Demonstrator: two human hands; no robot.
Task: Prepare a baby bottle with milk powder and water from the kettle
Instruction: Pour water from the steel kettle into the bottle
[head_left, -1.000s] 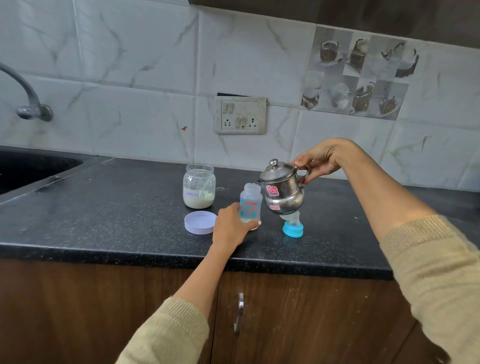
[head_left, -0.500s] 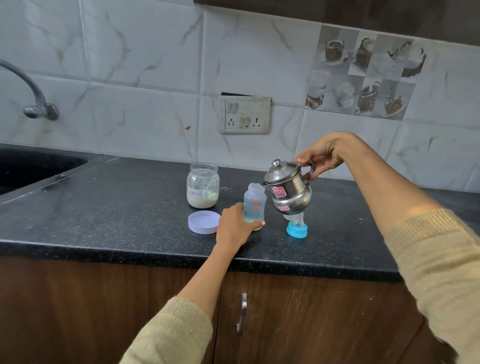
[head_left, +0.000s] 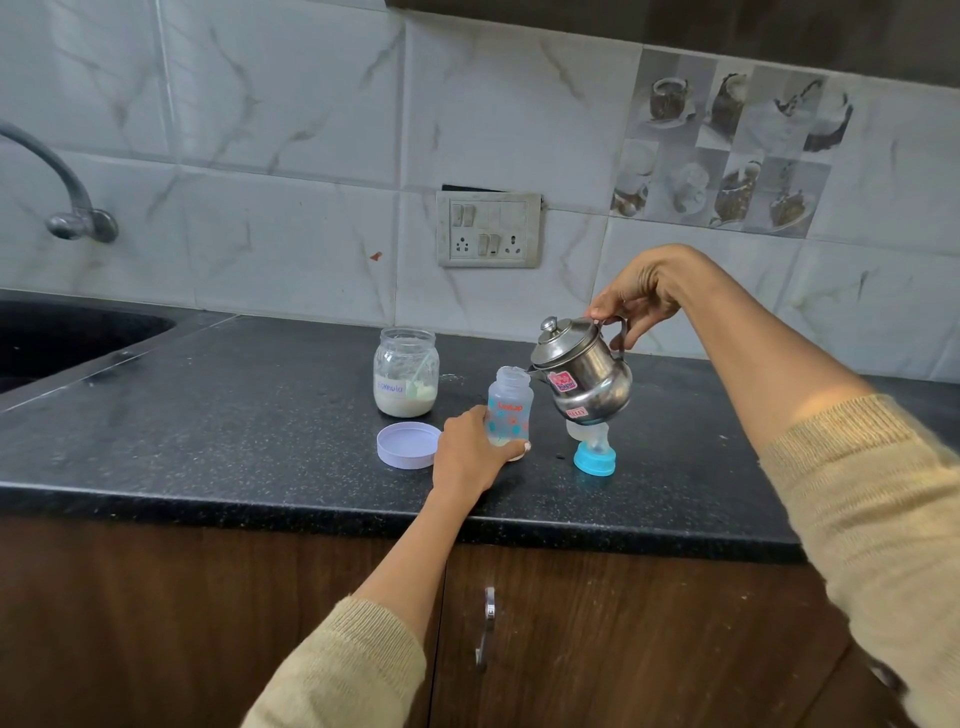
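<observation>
A small clear baby bottle (head_left: 510, 402) with coloured prints stands open on the black counter (head_left: 208, 415). My left hand (head_left: 470, 452) grips its lower part. My right hand (head_left: 636, 301) holds the handle of a small steel kettle (head_left: 584, 374), tilted left in the air with its spout at the bottle's mouth. The bottle's blue-ringed teat cap (head_left: 594, 449) sits on the counter just below the kettle. A glass jar of milk powder (head_left: 406, 371) with a scoop inside stands open behind left, its lilac lid (head_left: 409, 445) lying in front of it.
A black sink (head_left: 62, 338) with a steel tap (head_left: 67, 197) is at the far left. A switch and socket plate (head_left: 488, 228) is on the tiled wall. Brown cabinet doors with a metal handle (head_left: 485, 631) run below the counter edge.
The kettle has tipped further to the left, bringing its spout closer to the bottle's mouth. My left hand keeps its hold on the bottle.
</observation>
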